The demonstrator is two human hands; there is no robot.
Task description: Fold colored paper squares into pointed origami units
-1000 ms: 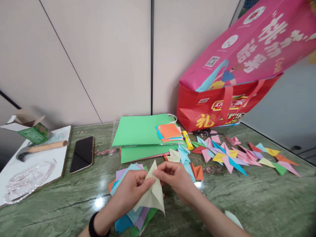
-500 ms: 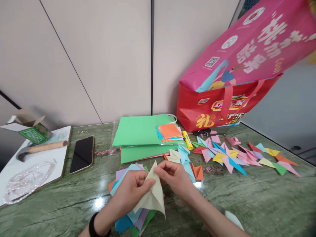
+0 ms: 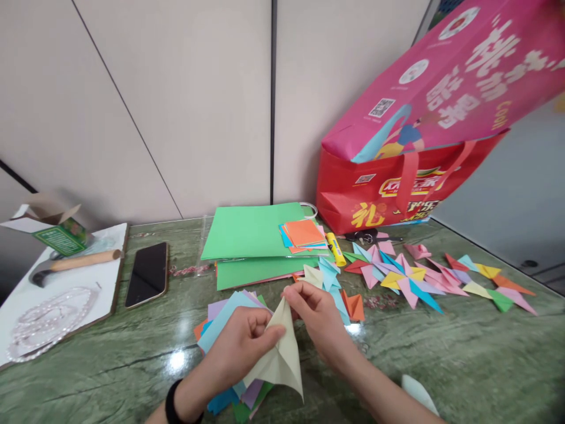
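Note:
A cream paper sheet (image 3: 282, 356), creased and partly folded to a point at the top, is held up between both hands. My left hand (image 3: 247, 338) pinches its left side, thumb on top. The fingertips of my right hand (image 3: 315, 315) grip the upper tip. Beneath the hands lies a fanned pile of coloured paper (image 3: 227, 312) in blue, purple, green and orange. Folded paper pieces (image 3: 329, 274) in cream and light blue lie just beyond my right hand, with an orange folded piece (image 3: 354, 306) beside them.
Green sheets (image 3: 256, 229) carry small squares (image 3: 303, 234). A yellow glue stick (image 3: 336, 249), folded paper shapes (image 3: 404, 274) and a red bag (image 3: 366, 194) are to the right. A phone (image 3: 148, 274), hammer (image 3: 83, 262), bead strings (image 3: 53, 321) and box (image 3: 64, 232) are left.
Both hands and the cream sheet have shifted slightly to the right. My right fingertips now pinch the sheet's top point, and its lower corner hangs further right.

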